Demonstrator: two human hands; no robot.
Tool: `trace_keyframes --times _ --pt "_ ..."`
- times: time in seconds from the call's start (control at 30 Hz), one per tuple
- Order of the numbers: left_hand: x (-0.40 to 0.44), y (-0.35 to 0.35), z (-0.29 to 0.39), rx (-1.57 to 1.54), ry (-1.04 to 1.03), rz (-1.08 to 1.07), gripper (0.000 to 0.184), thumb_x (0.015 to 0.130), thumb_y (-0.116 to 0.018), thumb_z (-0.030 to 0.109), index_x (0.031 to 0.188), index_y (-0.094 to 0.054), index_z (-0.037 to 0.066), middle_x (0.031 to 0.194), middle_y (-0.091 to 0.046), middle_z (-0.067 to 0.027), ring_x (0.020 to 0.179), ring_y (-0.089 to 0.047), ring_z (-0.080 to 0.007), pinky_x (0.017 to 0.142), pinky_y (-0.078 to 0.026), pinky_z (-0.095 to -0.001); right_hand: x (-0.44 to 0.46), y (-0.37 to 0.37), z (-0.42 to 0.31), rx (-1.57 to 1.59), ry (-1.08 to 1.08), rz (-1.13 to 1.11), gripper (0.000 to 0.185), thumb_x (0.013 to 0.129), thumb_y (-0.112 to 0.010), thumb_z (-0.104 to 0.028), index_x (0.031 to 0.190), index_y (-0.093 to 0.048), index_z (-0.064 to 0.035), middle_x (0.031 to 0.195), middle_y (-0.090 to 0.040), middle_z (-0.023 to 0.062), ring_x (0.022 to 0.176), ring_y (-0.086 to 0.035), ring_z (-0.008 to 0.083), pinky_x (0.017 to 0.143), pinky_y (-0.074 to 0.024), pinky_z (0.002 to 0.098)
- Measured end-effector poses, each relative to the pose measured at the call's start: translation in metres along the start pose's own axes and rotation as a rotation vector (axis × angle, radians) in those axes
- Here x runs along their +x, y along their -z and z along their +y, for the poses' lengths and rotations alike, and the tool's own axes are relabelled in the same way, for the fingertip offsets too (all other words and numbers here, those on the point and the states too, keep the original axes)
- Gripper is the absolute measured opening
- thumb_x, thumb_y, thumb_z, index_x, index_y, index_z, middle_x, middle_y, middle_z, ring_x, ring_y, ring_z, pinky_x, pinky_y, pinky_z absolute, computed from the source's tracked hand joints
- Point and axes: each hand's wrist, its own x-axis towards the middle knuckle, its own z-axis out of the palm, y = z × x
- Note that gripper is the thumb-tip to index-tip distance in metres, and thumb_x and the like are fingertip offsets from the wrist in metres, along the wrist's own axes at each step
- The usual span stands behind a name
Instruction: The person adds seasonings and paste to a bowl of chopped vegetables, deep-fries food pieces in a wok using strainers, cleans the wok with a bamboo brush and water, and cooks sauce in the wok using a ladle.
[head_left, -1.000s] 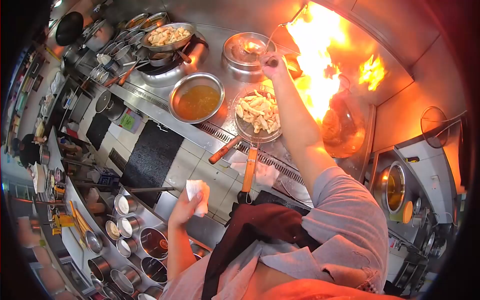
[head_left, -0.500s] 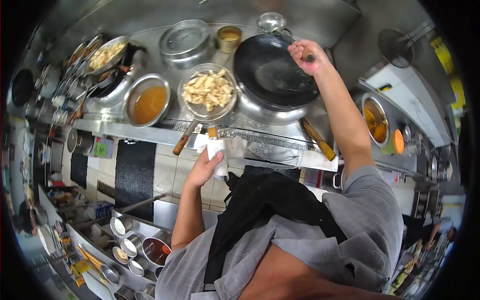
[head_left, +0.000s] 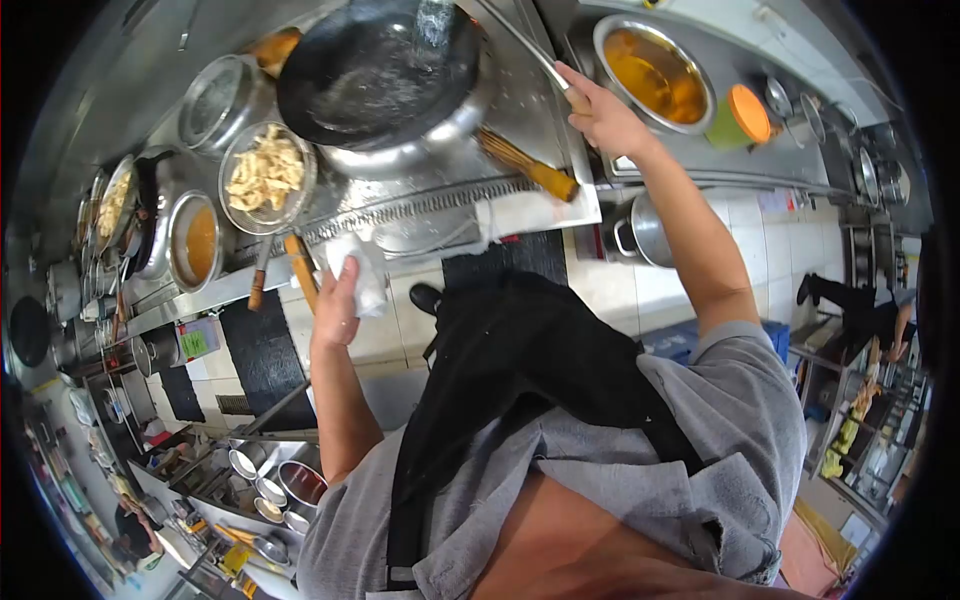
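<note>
My right hand [head_left: 612, 118] is closed around the wooden end of a long-handled ladle [head_left: 535, 52]; its bowl lies beyond the top edge of view. Left of it, a black wok [head_left: 370, 110] sits on the stove, wet inside, with a clear streak like falling water [head_left: 433, 38] at its far side. Gripped in my left hand [head_left: 337, 308] is a folded white cloth [head_left: 360, 280], in front of the stove edge. A wooden strip [head_left: 300, 268] runs beside that hand; whether I hold it too is unclear. Close by stands a strainer of pale cut pieces [head_left: 265, 185].
A bamboo brush [head_left: 535, 170] lies right of the wok. Further right are a steel bowl of orange oil [head_left: 655, 75] and an orange-lidded container [head_left: 745, 115]. On the left stand a bowl of brown liquid [head_left: 197, 245] and a lidded pot [head_left: 215, 105]. Another person [head_left: 880, 315] is far right.
The view has swung right. My right hand, with the ladle, has gone from over the wok to its right side. A clear streak now shows in the wok. My left hand keeps the cloth.
</note>
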Motion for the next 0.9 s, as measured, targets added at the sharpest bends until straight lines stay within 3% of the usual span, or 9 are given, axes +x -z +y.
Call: trace_keyframes --times 0.03,0.07,0.17,0.23,0.47,0.6,0.7,0.77,0.9 --pt "0.0 -0.007 -0.004 -0.004 0.002 0.038 0.048 0.101 -0.052 0.04 0.125 -0.053 -0.002 0.1 -0.065 -0.0119 0.084 -0.067 -0.0221 0.073 -0.055 -0.0356 -0.013 -0.003 0.021 -0.253 0.249 0.148 0.084 0.084 -0.059 -0.003 0.156 -0.018 -0.0178 0.122 -0.063 0.0212 0.1 -0.066 0.0342 0.088 -0.0519 0.0381" --pt "-0.001 -0.012 -0.006 0.015 0.019 0.053 0.053 0.099 -0.052 0.045 0.124 -0.053 -0.003 0.1 -0.065 -0.0122 0.083 -0.066 -0.0223 0.072 -0.055 -0.0356 -0.034 -0.011 0.039 -0.117 0.105 0.12 0.086 0.084 -0.058 -0.003 0.156 -0.018 -0.0248 0.138 -0.052 0.0225 0.124 -0.052 0.041 0.104 -0.0419 0.0398" --pt "0.002 -0.019 -0.011 -0.077 0.056 0.129 0.05 0.101 -0.052 0.042 0.129 -0.05 0.0 0.106 -0.064 -0.0118 0.088 -0.065 -0.023 0.077 -0.054 -0.0366 -0.094 -0.04 0.079 -0.116 -0.314 -0.018 0.086 0.083 -0.052 0.003 0.157 -0.016 -0.0215 0.105 -0.067 0.0199 0.097 -0.066 0.0344 0.084 -0.0493 0.0446" --pt "0.011 -0.027 -0.009 -0.09 0.066 0.167 0.052 0.1 -0.051 0.044 0.129 -0.05 0.001 0.108 -0.064 -0.0115 0.089 -0.065 -0.0233 0.077 -0.054 -0.0372 -0.138 -0.066 0.132 -0.115 -0.186 0.071 0.084 0.084 -0.05 0.003 0.156 -0.015 -0.0215 0.081 -0.064 0.0198 0.076 -0.066 0.037 0.069 -0.0485 0.0501" --pt "0.103 -0.06 0.013 -0.413 0.043 0.398 0.06 0.099 -0.043 0.055 0.139 -0.043 0.01 0.135 -0.053 -0.0132 0.123 -0.052 -0.0336 0.108 -0.03 -0.0638 -0.194 -0.14 0.177 -0.454 -0.27 0.019 0.087 0.084 -0.058 -0.006 0.156 -0.015 -0.0242 0.109 -0.057 0.0247 0.082 -0.062 0.0442 0.07 -0.0516 0.0538" --pt "0.167 -0.056 0.011 -0.454 0.01 0.28 0.058 0.102 -0.031 0.056 0.133 -0.046 0.009 0.129 -0.057 -0.0142 0.116 -0.056 -0.0352 0.097 -0.042 -0.0623 -0.169 -0.137 0.191 -0.333 -0.178 -0.007 0.079 0.082 -0.071 -0.024 0.15 -0.033 -0.0134 0.118 -0.054 0.0248 0.113 -0.052 0.0456 0.099 -0.0439 0.0496" --pt "0.206 -0.062 0.004 -0.498 0.055 0.289 0.056 0.1 -0.034 0.059 0.131 -0.048 0.014 0.123 -0.059 -0.0132 0.106 -0.06 -0.0343 0.088 -0.046 -0.0608 -0.104 -0.112 0.146 -0.454 -0.218 0.216 0.059 0.085 -0.069 -0.032 0.135 -0.05 -0.0089 0.119 -0.054 0.0254 0.111 -0.055 0.0439 0.094 -0.0474 0.0494" --pt "0.216 -0.08 0.019 -0.475 0.074 0.422 0.049 0.098 -0.045 0.056 0.127 -0.049 0.016 0.11 -0.063 -0.0112 0.092 -0.063 -0.0324 0.078 -0.049 -0.058 -0.046 -0.111 0.1 -0.618 -0.414 -0.182 0.058 0.086 -0.067 -0.031 0.136 -0.047 -0.0077 0.122 -0.055 0.0231 0.108 -0.059 0.042 0.092 -0.0496 0.0506" --pt "0.252 -0.036 0.014 -0.341 -0.153 0.518 0.026 0.084 -0.061 0.013 0.109 -0.057 0.007 0.086 -0.062 -0.0072 0.073 -0.064 -0.0246 0.058 -0.051 -0.0456 0.009 -0.15 0.105 -0.909 -0.581 -0.399 0.063 0.086 -0.062 -0.021 0.143 -0.038 -0.0094 0.132 -0.047 0.0255 0.12 -0.055 0.0415 0.098 -0.0487 0.0468"
